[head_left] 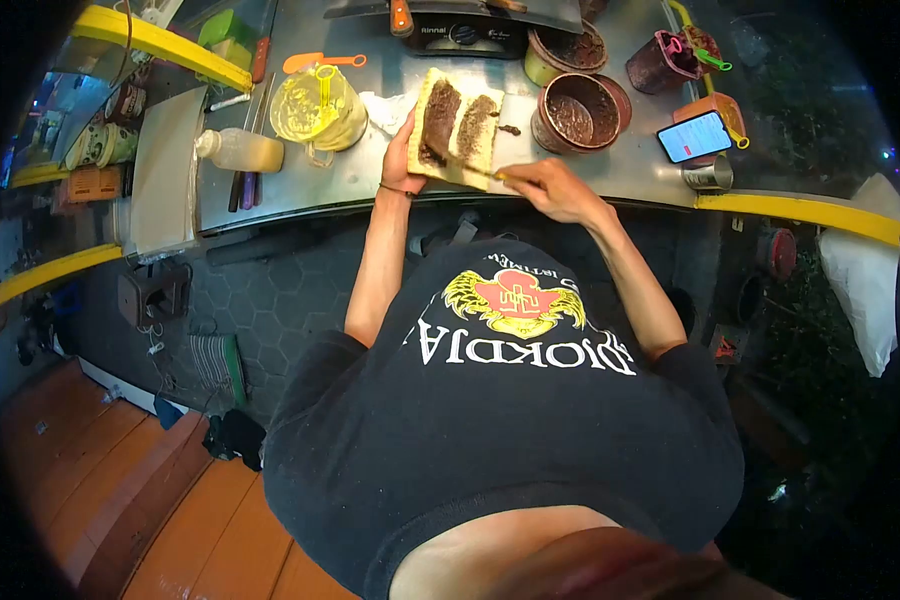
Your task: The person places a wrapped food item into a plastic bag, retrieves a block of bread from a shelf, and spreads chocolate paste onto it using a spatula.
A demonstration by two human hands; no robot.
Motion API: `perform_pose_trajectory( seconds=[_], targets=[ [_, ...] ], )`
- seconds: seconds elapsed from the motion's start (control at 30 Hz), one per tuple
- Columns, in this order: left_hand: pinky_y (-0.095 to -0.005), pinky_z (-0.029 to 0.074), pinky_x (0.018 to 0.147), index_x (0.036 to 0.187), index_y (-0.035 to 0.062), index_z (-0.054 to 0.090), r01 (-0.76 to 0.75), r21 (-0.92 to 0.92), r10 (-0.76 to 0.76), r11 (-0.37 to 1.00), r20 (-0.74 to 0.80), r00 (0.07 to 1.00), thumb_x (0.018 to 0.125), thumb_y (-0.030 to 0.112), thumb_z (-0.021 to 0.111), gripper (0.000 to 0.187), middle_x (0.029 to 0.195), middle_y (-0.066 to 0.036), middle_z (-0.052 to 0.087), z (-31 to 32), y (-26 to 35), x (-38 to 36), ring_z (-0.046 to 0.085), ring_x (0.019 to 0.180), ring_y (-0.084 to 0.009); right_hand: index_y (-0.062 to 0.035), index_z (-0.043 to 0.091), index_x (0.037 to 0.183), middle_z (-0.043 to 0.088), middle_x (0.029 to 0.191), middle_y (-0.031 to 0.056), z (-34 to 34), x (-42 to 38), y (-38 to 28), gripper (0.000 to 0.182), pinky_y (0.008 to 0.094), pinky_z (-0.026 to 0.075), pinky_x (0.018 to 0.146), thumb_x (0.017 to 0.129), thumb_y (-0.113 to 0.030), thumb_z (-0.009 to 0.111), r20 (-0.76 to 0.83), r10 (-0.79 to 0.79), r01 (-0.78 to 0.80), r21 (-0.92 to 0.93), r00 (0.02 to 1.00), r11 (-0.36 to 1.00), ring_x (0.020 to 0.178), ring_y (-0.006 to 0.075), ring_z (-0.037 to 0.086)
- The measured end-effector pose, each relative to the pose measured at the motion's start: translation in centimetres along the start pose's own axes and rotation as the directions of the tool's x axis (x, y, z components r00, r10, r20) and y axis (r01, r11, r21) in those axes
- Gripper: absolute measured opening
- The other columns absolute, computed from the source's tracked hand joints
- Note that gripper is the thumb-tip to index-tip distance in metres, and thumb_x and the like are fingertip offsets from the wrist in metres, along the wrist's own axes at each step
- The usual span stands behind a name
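Observation:
An opened piece of bread (478,124), its two halves smeared with dark brown spread, is tilted up above the counter's front edge. My left hand (402,160) is closed on the bread's left side, with some fingers hidden behind it. My right hand (555,188) grips the handle of a spreading knife (470,168), whose blade lies across the lower part of the bread. To the right of the bread stands a reddish-brown tub (582,115) coated inside with the same dark spread. A dark blob of spread (510,129) shows between the bread and the tub.
On the metal counter (370,190), a clear jug of yellow spread (315,112) and a bottle (240,151) stand left. A Rinnai stove (465,36) sits behind. At right are another tub (567,50), a dark container (662,62), a phone (693,137) and a can (708,173).

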State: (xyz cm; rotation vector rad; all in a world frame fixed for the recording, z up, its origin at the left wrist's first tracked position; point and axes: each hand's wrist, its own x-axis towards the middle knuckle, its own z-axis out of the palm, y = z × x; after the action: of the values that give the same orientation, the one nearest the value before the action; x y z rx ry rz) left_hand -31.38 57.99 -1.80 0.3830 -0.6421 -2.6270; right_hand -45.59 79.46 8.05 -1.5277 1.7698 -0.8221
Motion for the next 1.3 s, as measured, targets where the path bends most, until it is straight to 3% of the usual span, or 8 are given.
perform_pose_trajectory(
  seconds=[0.1, 0.27, 0.37, 0.43, 0.5, 0.73, 0.97, 1.3],
  targets=[
    [-0.036, 0.041, 0.103, 0.139, 0.0053, 0.042, 0.046, -0.055, -0.049, 0.997, -0.059, 0.997, 0.102, 0.025, 0.035, 0.042, 0.133, -0.01, 0.053, -0.7, 0.1, 0.1, 0.052, 0.12, -0.022, -0.0016, 0.065, 0.108, 0.066, 0.09, 0.0228, 1.2, -1.0, 0.0, 0.024, 0.0422, 0.049, 0.073, 0.091, -0.015, 0.056, -0.008, -0.126, 0.126, 0.017, 0.992, 0.992, 0.085, 0.0361, 0.065],
    [-0.0375, 0.042, 0.102, 0.137, 0.0037, 0.043, 0.016, -0.08, -0.017, 0.997, -0.011, 1.0, 0.102, 0.023, 0.034, 0.041, 0.132, -0.011, 0.054, -1.4, 0.0, 0.2, 0.053, 0.12, -0.0232, -0.0009, 0.065, 0.106, 0.063, 0.079, 0.0203, -0.1, -1.1, 0.1, 0.022, 0.0309, 0.045, 0.061, 0.092, -0.015, 0.057, -0.125, 0.261, -0.237, 0.18, 0.957, 0.955, 0.064, 0.0125, 0.052],
    [-0.0366, 0.042, 0.102, 0.139, 0.0047, 0.04, 0.007, -0.064, -0.006, 0.998, 0.017, 1.0, 0.102, 0.023, 0.034, 0.042, 0.133, -0.01, 0.053, -0.6, -0.1, 0.1, 0.053, 0.12, -0.0227, -0.001, 0.065, 0.106, 0.063, 0.08, 0.0221, 2.2, -0.5, 1.0, 0.022, 0.0344, 0.047, 0.063, 0.092, -0.015, 0.056, -0.287, 0.093, -0.055, 0.136, 0.953, 0.989, 0.064, 0.0179, 0.06],
    [-0.0359, 0.042, 0.102, 0.141, 0.0053, 0.037, -0.011, -0.042, 0.01, 0.999, -0.016, 1.0, 0.102, 0.023, 0.034, 0.043, 0.133, -0.009, 0.052, -0.3, -0.3, 0.2, 0.053, 0.119, -0.0224, -0.001, 0.064, 0.108, 0.065, 0.09, 0.0229, 2.8, -0.9, 0.5, 0.023, 0.0378, 0.05, 0.072, 0.091, -0.014, 0.056, -0.071, -0.058, 0.06, 0.028, 0.996, 0.998, 0.079, 0.0331, 0.067],
    [-0.0363, 0.042, 0.102, 0.141, 0.0052, 0.037, -0.003, 0.007, 0.004, 1.0, -0.09, 0.996, 0.102, 0.023, 0.034, 0.043, 0.135, -0.009, 0.051, -0.4, -0.2, 0.1, 0.052, 0.12, -0.0224, -0.0009, 0.064, 0.11, 0.067, 0.091, 0.0207, 2.9, -1.6, -0.2, 0.025, 0.0366, 0.05, 0.073, 0.091, -0.016, 0.056, -0.027, -0.099, 0.1, 0.037, 0.995, 0.994, 0.078, 0.0308, 0.067],
    [-0.0372, 0.041, 0.103, 0.143, 0.0056, 0.035, 0.036, -0.034, -0.036, 0.999, 0.001, 0.999, 0.102, 0.023, 0.033, 0.044, 0.138, -0.01, 0.048, -0.6, -0.1, -0.3, 0.05, 0.123, -0.022, 0.0006, 0.064, 0.11, 0.058, 0.068, 0.0096, 1.8, -1.2, 2.2, 0.026, 0.03, 0.041, 0.056, 0.092, -0.018, 0.057, -0.242, 0.292, -0.216, 0.296, 0.925, 0.93, 0.059, 0.011, 0.047],
    [-0.037, 0.039, 0.106, 0.144, 0.0044, 0.031, 0.019, 0.031, -0.018, 0.999, -0.021, 1.0, 0.102, 0.023, 0.034, 0.046, 0.14, -0.011, 0.045, 0.9, 0.5, -0.4, 0.047, 0.126, -0.0229, 0.0001, 0.064, 0.115, 0.064, 0.077, 0.0073, 0.3, -1.5, 0.6, 0.032, 0.0266, 0.043, 0.049, 0.094, -0.023, 0.056, 0.121, 0.172, -0.199, 0.267, 0.978, 0.943, 0.054, 0.0099, 0.052],
    [-0.0337, 0.032, 0.11, 0.143, 0.001, 0.033, 0.011, 0.183, -0.024, 0.983, 0.072, 0.997, 0.102, 0.02, 0.033, 0.045, 0.143, -0.01, 0.042, -0.3, 1.6, 3.9, 0.042, 0.13, -0.0207, -0.0003, 0.066, 0.107, 0.038, 0.058, -0.007, 1.7, -0.3, 2.0, 0.026, 0.0221, 0.043, 0.046, 0.096, -0.021, 0.055, -0.332, 0.403, 0.027, 0.799, 0.853, 0.601, 0.047, 0.0031, 0.036]
  ],
)
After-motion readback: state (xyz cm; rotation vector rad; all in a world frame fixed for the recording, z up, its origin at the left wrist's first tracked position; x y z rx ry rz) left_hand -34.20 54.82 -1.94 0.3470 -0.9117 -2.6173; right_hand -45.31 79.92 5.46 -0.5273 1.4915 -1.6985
